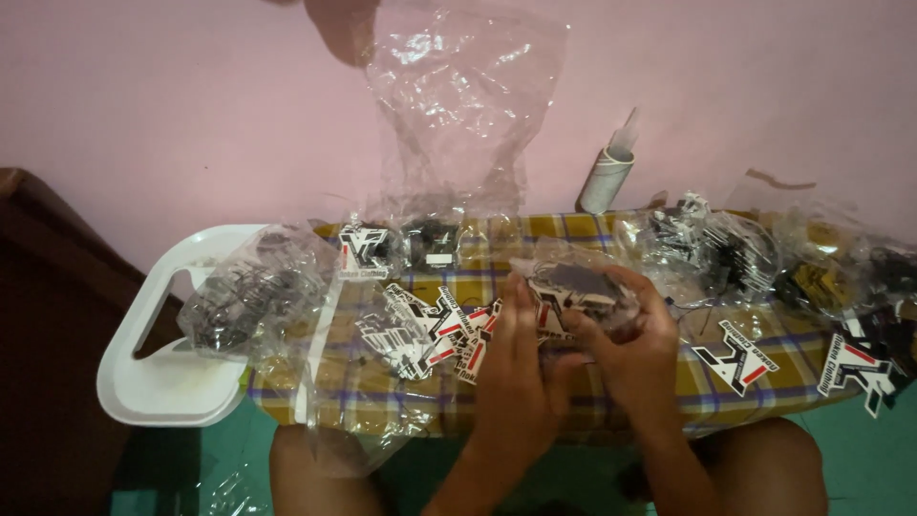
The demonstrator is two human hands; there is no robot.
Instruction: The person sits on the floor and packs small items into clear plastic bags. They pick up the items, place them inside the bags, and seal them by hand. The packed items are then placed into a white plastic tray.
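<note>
A small clear packet (573, 287) stuffed with black, white and red printed tags sits pinched between two bare hands above the middle of a plaid-covered board (611, 401), just over a loose heap of tags (430, 330) of the same kind. The right hand (635, 349) wraps the packet from behind and below, fingers curled around its far edge; the left hand (516, 368) presses its thumb and fingertips against the near side, so both hands are closed on the packet rather than relaxed. To handle this step well, it seems wise to keep the grip near the packet's mouth and hold the stack flat, since thin film slips and the tags could fan out. Farther out, a large empty clear bag (449, 105) hangs at the top, held by another hand at the frame's edge. More filled bags (716, 253) lie to the right, single tags (735, 358) rest near the board's front edge, and a white plastic stool (162, 382) carries another bag on the left.
</note>
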